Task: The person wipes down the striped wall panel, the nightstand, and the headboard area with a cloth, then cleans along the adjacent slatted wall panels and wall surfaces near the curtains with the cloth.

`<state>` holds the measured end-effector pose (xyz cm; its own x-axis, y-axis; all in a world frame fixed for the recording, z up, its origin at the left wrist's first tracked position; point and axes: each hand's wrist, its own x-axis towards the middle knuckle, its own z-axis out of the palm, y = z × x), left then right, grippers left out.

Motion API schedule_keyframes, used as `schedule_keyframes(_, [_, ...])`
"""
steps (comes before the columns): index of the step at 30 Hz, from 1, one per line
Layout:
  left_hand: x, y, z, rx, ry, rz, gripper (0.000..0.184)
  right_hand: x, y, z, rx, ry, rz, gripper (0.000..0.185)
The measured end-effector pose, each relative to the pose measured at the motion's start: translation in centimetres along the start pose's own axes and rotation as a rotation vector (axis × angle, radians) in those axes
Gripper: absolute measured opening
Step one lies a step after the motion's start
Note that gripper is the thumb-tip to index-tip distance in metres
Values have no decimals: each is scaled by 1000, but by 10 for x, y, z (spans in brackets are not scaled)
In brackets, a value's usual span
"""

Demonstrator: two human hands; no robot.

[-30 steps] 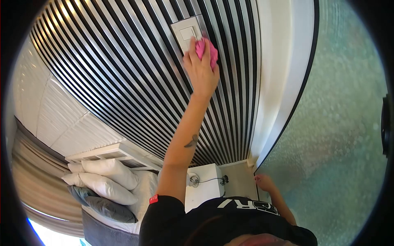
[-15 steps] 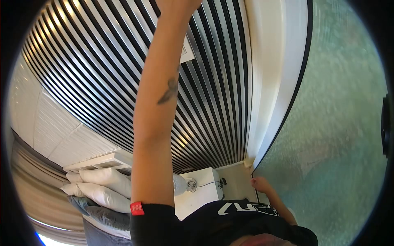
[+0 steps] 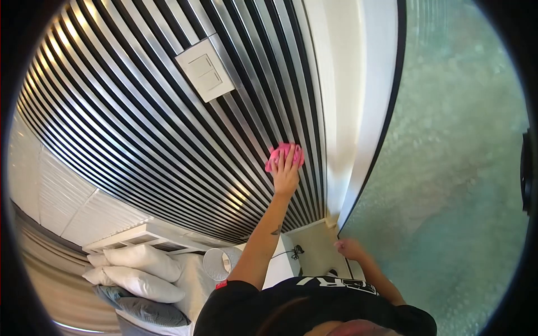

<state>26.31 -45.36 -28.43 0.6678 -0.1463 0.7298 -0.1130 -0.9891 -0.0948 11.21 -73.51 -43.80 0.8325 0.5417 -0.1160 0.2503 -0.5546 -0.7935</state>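
L hand (image 3: 286,180): gripping pink cloth (image 3: 274,161) on ribbed wall (image 3: 145,117) | R hand (image 3: 349,248): grip unclear | rm: lamp (image 3: 214,264) nr bed (image 3: 192,277)

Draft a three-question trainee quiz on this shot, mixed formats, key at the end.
1. Which hand holds the pink cloth: a) right, b) left, c) both?
2. True or false: the cloth covers the switch plate.
3. Fill in: on the striped wall, silver bands alternate with ____ ones.

Key:
1. b, the left hand.
2. False; the switch plate is uncovered, higher in the picture than the cloth.
3. black.
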Motion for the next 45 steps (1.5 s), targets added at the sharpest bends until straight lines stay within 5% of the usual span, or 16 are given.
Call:
schedule_keyframes(4, [-6,-4,-13,-206,-9,40,60,-2,6,-5,2,-26,157,20])
schedule_keyframes(11, [272,0,-236,-121,823,326,45,-7,0,-5,10,-72,50,20])
schedule_keyframes(14, [361,10,-269,-288,830,313,36,-3,4,-1,1,-75,69,21])
schedule_keyframes(16, [381,14,-236,129,918,229,37,2,8,0,-37,-73,99,21])
schedule_keyframes(19, [337,28,-155,37,930,158,45,3,21,4,-24,-14,84,22])
schedule_keyframes(22, [212,48,-81,-97,413,-3,57,12,38,14,166,-10,159,23])
schedule_keyframes(25, [83,57,3,-142,161,-11,56,7,31,2,187,62,178,23])
schedule_keyframes(28, [7,50,43,-125,17,57,47,9,17,-12,54,52,305,23])
schedule_keyframes(30, [-29,50,45,-222,-249,101,43,-3,16,-9,131,50,185,23])
schedule_keyframes(33, [-67,55,52,-504,-509,-82,44,2,43,10,140,-96,134,29])
schedule_keyframes(37, [-115,59,7,-1017,-550,-340,59,17,-2,6,310,-5,-41,34])
schedule_keyframes(39, [-123,72,-40,-1057,-599,-449,65,22,-101,-23,1286,213,602,38])
schedule_keyframes(40, [-127,76,-57,-1115,-658,-510,72,34,-109,-21,1268,166,607,38])
schedule_keyframes(42, [-136,82,-81,-1081,-506,-477,77,60,-121,-12,1598,-141,192,38])
schedule_keyframes(43, [-139,82,-93,-1063,-383,-406,87,73,-123,-7,1586,-185,207,38])
schedule_keyframes(45, [-138,61,-115,-1044,-305,-469,90,103,-128,8,1090,15,9,39])
